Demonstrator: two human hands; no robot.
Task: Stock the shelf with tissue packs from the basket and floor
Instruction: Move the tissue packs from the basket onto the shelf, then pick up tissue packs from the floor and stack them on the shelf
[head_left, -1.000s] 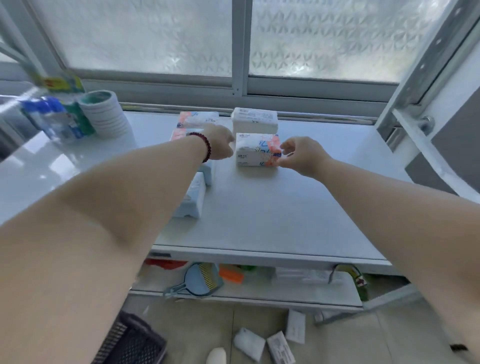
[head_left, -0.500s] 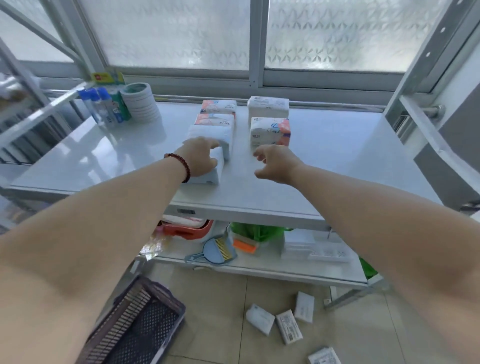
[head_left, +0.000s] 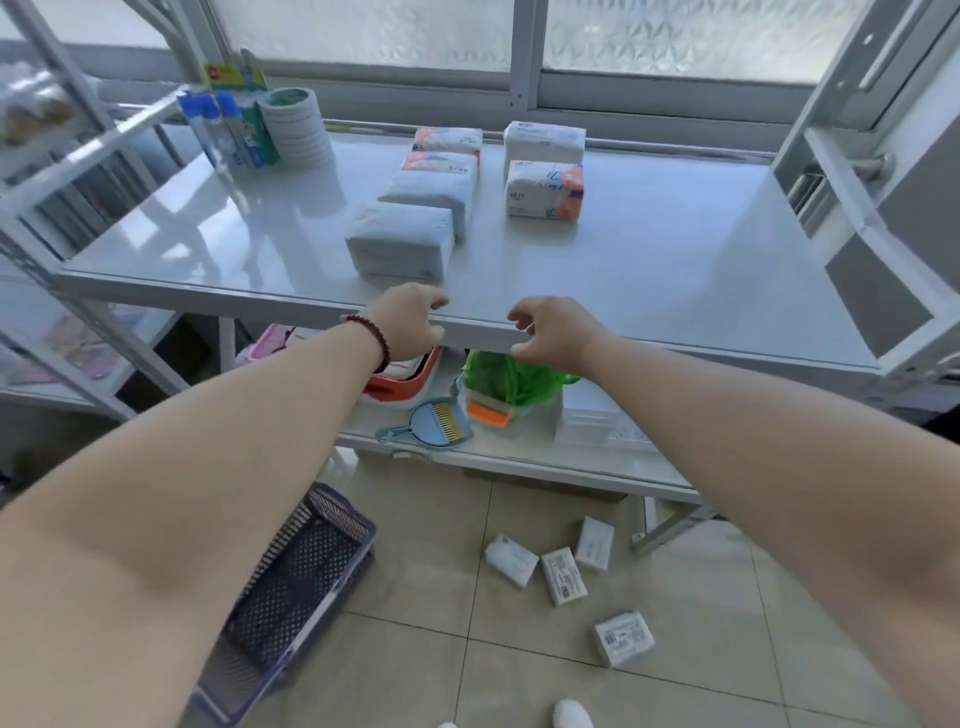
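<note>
Several tissue packs stand on the white shelf (head_left: 649, 270) in two rows: a left row ending in a plain white pack (head_left: 399, 240), and a right row with a patterned pack (head_left: 544, 191) in front. My left hand (head_left: 410, 321) and my right hand (head_left: 549, 330) hover at the shelf's front edge, fingers loosely curled, holding nothing. More tissue packs lie on the floor tiles: a group of three (head_left: 563, 577) and a single one (head_left: 624, 638). The dark mesh basket (head_left: 291, 592) sits on the floor at lower left; it looks empty.
Blue-capped bottles (head_left: 223, 130) and a roll stack (head_left: 296, 124) stand at the shelf's back left. The lower shelf holds a red bin (head_left: 402, 379), a green bag (head_left: 506, 376), a blue dustpan (head_left: 436, 423). A metal upright (head_left: 852, 93) rises at right.
Both hands have drawn back from the tissue packs to the shelf's front edge. The view has tilted down, and more of the floor and basket shows.
</note>
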